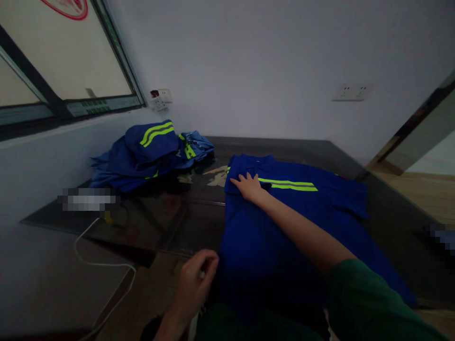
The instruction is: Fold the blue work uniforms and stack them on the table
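A dark blue work shirt [302, 208] with a yellow-green and grey reflective stripe lies spread on the dark table, its collar toward the wall. Its left side is folded inward near the shoulder. My right hand [249, 186] rests flat on that folded part, fingers spread. Lower down, my left hand [199, 274] is closed in a pinch at the shirt's left edge, close to the table's front. The cloth between those fingertips is mostly hidden.
Crumpled blue garments [145, 151] with reflective stripes are heaped at the table's back left. Camouflage cloth [216, 176] lies beside the shirt. A white cable [103, 264] hangs off the front left from a blurred object [87, 202]. The wall carries sockets [353, 92].
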A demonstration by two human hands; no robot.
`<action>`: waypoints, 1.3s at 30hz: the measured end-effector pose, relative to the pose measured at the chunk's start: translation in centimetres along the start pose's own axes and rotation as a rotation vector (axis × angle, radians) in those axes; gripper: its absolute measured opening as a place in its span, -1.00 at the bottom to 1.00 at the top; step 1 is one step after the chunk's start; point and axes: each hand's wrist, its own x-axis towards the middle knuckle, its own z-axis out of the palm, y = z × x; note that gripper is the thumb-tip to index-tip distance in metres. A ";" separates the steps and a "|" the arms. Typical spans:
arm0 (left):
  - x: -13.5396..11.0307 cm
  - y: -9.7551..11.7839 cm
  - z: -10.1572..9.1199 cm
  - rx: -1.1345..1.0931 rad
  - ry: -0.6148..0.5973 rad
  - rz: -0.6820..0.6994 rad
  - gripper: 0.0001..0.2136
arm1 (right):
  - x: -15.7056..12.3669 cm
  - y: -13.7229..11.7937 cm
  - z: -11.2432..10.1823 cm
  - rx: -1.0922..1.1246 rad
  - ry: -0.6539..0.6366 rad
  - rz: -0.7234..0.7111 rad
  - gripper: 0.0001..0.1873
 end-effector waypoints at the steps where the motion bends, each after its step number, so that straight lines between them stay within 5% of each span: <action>1: 2.0 0.6 -0.5 -0.035 0.060 0.030 -0.82 | 0.2 -0.4 0.5 0.000 0.019 0.017 -0.41; 3: 7.0 1.2 -1.4 -0.116 0.161 0.066 -0.85 | 0.6 0.1 1.3 0.053 0.088 0.052 -0.44; 6: 16.5 0.4 -1.2 -0.284 0.148 0.078 -0.80 | 1.2 2.9 1.4 0.212 0.171 0.149 -0.48; 11: 31.1 -4.2 2.8 -0.182 0.013 -0.015 -0.72 | 2.2 9.5 1.4 0.643 0.297 0.389 -0.61; 17: 40.6 -8.8 7.8 0.146 -0.047 0.028 -0.65 | 0.9 15.3 4.4 1.112 0.346 0.475 -0.64; 25: 45.4 -11.9 11.0 0.196 -0.261 0.132 -0.84 | -3.4 15.5 6.3 1.432 0.104 0.574 -0.01; 31: 46.1 -11.8 10.7 0.202 -0.222 0.120 -0.73 | -3.6 15.2 7.3 1.501 0.149 0.502 0.03; 35: 44.5 -10.7 10.5 0.286 -0.190 0.110 -0.89 | -3.1 16.3 8.0 1.155 0.085 0.512 0.05; 39: 42.1 -7.3 8.1 0.415 -0.042 0.175 -0.64 | -1.2 17.8 6.4 0.589 0.274 0.428 -0.16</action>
